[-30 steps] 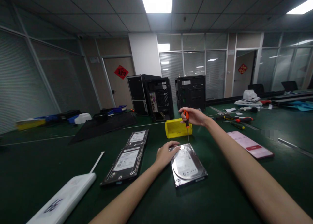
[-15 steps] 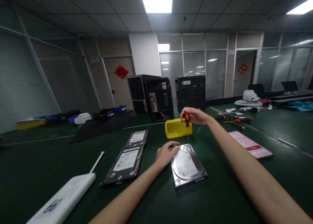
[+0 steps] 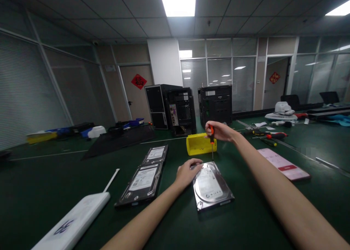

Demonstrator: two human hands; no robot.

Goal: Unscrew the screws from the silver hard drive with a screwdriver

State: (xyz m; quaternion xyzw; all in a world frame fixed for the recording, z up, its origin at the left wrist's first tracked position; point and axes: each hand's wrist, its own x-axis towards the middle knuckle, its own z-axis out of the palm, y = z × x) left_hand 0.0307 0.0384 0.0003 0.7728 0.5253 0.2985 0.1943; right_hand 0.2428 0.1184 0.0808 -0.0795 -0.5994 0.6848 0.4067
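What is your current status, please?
Right hand gripping screwdriver, tip at far edge of silver hard drive; left hand on drive; yellow container just beyond.

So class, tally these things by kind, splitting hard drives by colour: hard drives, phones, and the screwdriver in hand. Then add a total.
Silver hard drive: 1
Black hard drives: 2
Phone: 1
Screwdriver in the right hand: 1
Total: 5
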